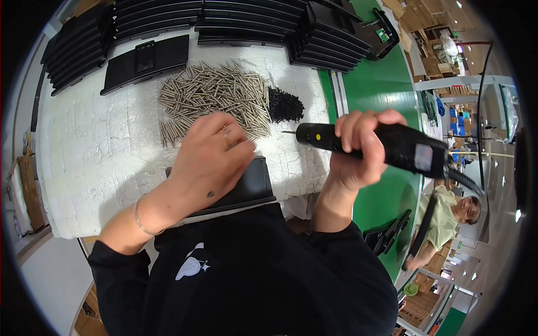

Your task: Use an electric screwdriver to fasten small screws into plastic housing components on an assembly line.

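Observation:
My right hand (pixel 361 145) is wrapped round a black electric screwdriver (pixel 398 147) with a yellow dot near its nose. The tool lies nearly level, its thin bit pointing left past a pile of small black screws (pixel 284 105). My left hand (pixel 216 151) is closed with curled fingers, over the near edge of a heap of silver metal pins (pixel 216 95). Whatever its fingertips hold, if anything, is hidden. Below that hand a flat black plastic panel (pixel 252 179) lies close to my body, partly covered by the hand and wrist.
Stacks of black panels (pixel 241 25) line the far side of the white foam-covered surface (pixel 101 157). A single black panel (pixel 145 63) rests before them. Green tabletop (pixel 381 84) runs along the right, with black parts (pixel 388 232) on it. Another person (pixel 448 218) is at the right.

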{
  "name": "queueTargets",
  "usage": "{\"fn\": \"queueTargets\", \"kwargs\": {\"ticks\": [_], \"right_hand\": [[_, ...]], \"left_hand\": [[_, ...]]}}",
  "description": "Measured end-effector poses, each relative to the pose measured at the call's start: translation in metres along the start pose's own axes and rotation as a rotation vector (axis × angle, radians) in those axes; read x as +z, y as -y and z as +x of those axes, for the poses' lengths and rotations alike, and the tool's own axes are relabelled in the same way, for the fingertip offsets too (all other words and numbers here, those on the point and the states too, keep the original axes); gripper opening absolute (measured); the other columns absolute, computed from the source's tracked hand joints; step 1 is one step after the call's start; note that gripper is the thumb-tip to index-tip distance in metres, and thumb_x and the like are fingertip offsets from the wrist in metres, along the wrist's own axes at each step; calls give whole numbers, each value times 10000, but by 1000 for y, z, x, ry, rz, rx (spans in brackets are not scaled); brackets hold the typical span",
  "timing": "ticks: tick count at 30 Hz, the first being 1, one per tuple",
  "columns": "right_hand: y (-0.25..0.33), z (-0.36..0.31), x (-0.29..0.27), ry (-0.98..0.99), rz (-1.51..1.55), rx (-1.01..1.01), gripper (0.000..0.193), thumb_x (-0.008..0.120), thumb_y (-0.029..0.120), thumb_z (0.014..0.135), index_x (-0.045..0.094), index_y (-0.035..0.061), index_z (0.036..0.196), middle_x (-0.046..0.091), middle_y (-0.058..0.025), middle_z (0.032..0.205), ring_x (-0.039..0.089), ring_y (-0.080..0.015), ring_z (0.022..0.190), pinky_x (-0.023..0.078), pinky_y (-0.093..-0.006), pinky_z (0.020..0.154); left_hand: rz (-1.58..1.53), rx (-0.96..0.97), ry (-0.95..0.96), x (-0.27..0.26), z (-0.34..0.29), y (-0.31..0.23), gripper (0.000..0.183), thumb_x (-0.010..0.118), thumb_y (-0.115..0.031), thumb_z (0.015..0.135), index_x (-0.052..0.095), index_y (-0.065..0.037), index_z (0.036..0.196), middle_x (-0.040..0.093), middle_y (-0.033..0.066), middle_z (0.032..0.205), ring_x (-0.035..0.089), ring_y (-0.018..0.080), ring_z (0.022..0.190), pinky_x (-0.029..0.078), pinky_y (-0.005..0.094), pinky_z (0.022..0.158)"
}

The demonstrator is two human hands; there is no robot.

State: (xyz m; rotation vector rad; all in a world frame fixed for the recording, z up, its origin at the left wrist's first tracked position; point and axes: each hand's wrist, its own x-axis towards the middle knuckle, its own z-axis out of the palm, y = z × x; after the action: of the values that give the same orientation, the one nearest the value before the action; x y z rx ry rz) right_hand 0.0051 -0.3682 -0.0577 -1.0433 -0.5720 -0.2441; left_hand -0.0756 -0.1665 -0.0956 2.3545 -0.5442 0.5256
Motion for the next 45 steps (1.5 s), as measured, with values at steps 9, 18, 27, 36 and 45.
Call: {"fn": "queueTargets", "kwargs": {"ticks": [9,18,27,36,45], "right_hand": [[43,-6,22,316,80,-57,307,517,86,825,437,68,1121,436,28,634,452,-84,530,411,-263,586],[39,-1,26,673,209,68,348,658,-27,771,409,96,981,542,-7,596,537,-138,457,476,-281,444],[17,-20,36,478,130,13,305,599,88,792,428,116,1043,472,36,597,469,-66,456,392,-198,457],[17,-24,37,393,162,15,324,601,55,796,422,94,1064,474,24,596,475,-96,454,408,-245,474],[19,-26,35,359,168,37,364,613,18,787,384,94,1060,493,3,605,499,-122,448,442,-282,472]], "left_hand": [[-84,85,-57,24,18,2,190,763,-150,709,676,-94,870,628,3,845,564,243,980,447,410,830],[14,199,125,5,-8,-3,141,703,-118,733,648,-72,854,626,3,840,558,253,1071,416,452,978],[73,-66,14,-33,-43,42,281,688,-102,700,670,-101,980,633,44,992,553,271,1008,471,360,845],[326,-31,361,-77,-48,71,244,635,29,644,668,-34,877,625,23,915,545,233,999,471,337,851],[132,-49,160,-71,-53,51,318,668,28,703,660,-50,1011,608,41,869,550,230,847,475,340,740]]}}
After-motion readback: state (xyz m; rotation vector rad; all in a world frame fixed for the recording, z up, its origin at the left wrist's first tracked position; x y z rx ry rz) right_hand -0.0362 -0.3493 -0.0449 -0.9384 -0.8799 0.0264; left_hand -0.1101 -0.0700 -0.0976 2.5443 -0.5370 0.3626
